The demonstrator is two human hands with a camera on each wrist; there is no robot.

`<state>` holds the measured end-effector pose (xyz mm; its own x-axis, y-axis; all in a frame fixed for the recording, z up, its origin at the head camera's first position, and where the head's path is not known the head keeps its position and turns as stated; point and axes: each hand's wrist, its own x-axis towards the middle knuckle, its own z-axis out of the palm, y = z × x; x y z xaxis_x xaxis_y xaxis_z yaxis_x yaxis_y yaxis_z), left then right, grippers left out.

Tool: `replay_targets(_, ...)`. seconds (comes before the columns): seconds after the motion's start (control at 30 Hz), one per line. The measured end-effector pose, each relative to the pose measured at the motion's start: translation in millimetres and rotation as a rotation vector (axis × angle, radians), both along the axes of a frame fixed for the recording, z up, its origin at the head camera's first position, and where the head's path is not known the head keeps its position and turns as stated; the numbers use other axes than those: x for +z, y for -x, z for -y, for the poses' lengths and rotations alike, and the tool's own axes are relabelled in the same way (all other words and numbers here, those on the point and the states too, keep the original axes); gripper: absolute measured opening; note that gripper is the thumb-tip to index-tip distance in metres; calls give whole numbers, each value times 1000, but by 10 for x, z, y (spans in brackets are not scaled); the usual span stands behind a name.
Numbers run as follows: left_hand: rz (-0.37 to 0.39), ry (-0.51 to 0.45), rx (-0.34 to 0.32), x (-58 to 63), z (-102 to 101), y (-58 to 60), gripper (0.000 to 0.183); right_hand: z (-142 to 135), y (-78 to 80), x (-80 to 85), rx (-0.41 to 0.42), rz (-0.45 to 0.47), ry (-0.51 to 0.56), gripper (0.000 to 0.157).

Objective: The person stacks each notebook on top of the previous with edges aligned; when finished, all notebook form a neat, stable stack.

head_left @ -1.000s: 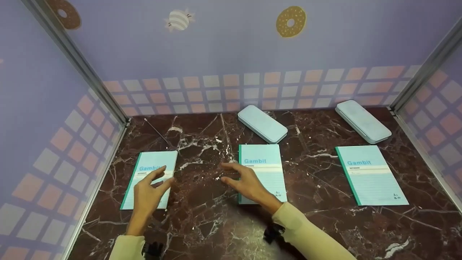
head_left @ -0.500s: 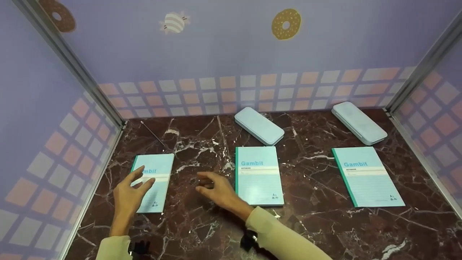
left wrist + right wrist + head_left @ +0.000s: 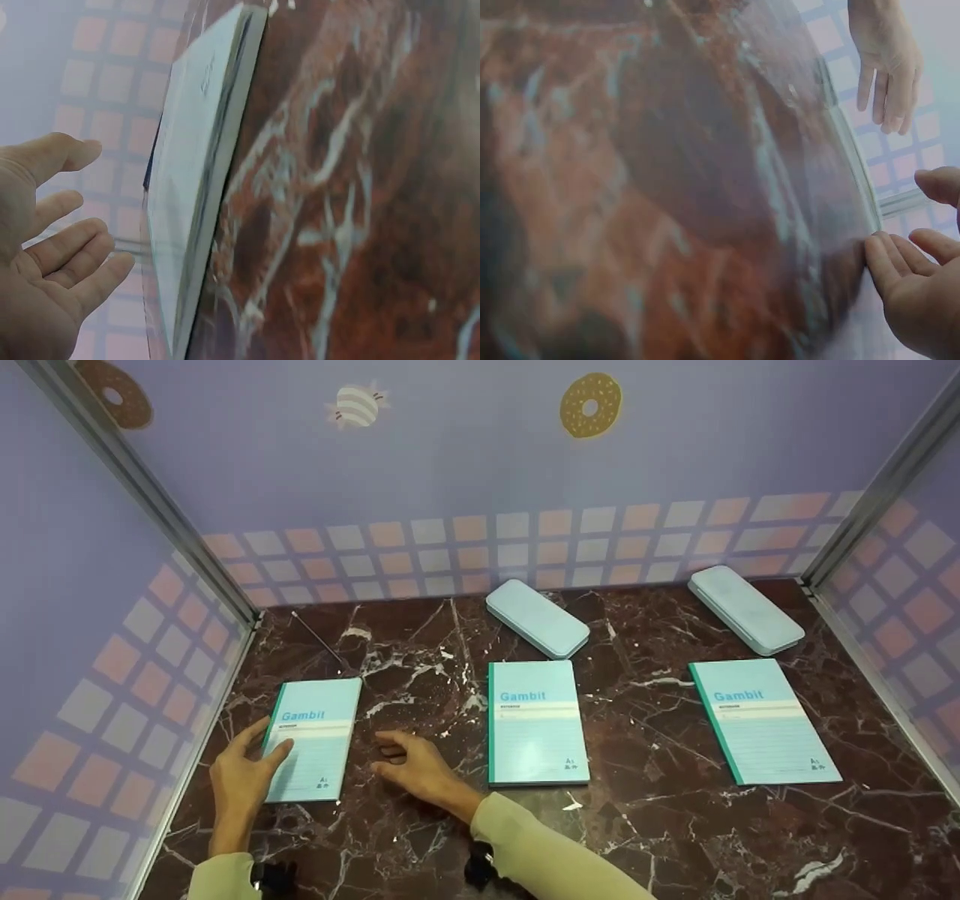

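Over the left edge of the left notebook (image 3: 322,757), my left hand (image 3: 241,776) hovers with thumb and fingers spread. The left wrist view shows a gap between that hand (image 3: 56,247) and the notebook (image 3: 199,150), whose page edges face the camera. My right hand (image 3: 424,771) is low over the marble table, between the left and middle notebooks, its fingers loosely bent around nothing. All the notebooks have pale blue-green covers marked "Gambit" and a green spine. In the right wrist view, both the right hand (image 3: 922,292) and the left hand (image 3: 889,64) appear empty.
A middle notebook (image 3: 536,742) and a right notebook (image 3: 765,735) lie flat. Two pale blue oblong cases (image 3: 537,619) (image 3: 746,611) rest behind them. A thin dark stick (image 3: 318,642) lies behind the left notebook. Patterned walls (image 3: 450,457) close off the back and sides.
Both hands have moved left: the right from over the middle notebook to the table beside it, the left from over the left notebook to its spine edge. The head view has shifted slightly.
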<state>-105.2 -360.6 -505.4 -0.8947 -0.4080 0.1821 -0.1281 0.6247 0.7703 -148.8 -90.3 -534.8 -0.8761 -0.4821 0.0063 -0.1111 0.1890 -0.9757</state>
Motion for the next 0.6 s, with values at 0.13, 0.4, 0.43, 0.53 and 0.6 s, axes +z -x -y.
replay_targets(0.13,59,-2,44,-42,101,-27,57,84,-9,-22,3,5,0,50)
replay_targets(0.4,177,17,83,-99,170,-60,56,269,-7,13,9,66,-14,55)
replay_targets(0.43,180,19,85,-107,172,-61,55,286,-6,19,11,77,-10,57)
replay_targets(0.53,176,18,79,-126,171,-60,52,325,-4,39,15,107,12,62)
replay_targets(0.6,170,7,77,-133,169,-56,50,346,-2,53,20,129,22,65)
